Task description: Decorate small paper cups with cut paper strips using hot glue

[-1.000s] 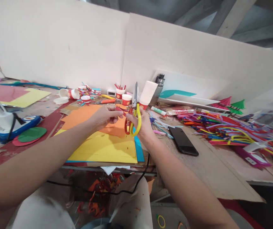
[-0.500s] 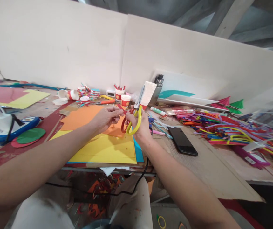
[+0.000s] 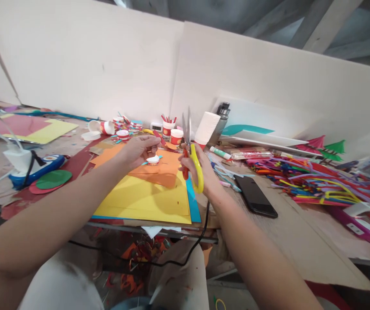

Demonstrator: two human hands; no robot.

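My left hand (image 3: 139, 151) pinches a small piece of red paper (image 3: 159, 137) between thumb and fingertips. My right hand (image 3: 204, 168) is wrapped round a pair of scissors (image 3: 198, 172) with yellow and red handles. Its blades point up, slightly parted, to the right of the red paper and apart from it. Below and between the hands, a small white cup piece with blue strips (image 3: 153, 160) lies on orange paper (image 3: 172, 170). Yellow paper (image 3: 152, 202) and blue paper (image 3: 194, 202) lie beneath.
A stack of white paper cups (image 3: 208, 125) leans beside a dark bottle (image 3: 221, 122). Red-and-white cups (image 3: 176, 137) stand at the back. A phone (image 3: 256, 196), a glue stick (image 3: 220, 153) and many pipe cleaners (image 3: 301, 172) lie right. A blue power strip (image 3: 39, 170) lies left.
The scissors have moved right, away from the red paper, and their blades have turned upright. My left hand has drawn slightly apart from the right, uncovering the white cup piece. The view has shifted a little.
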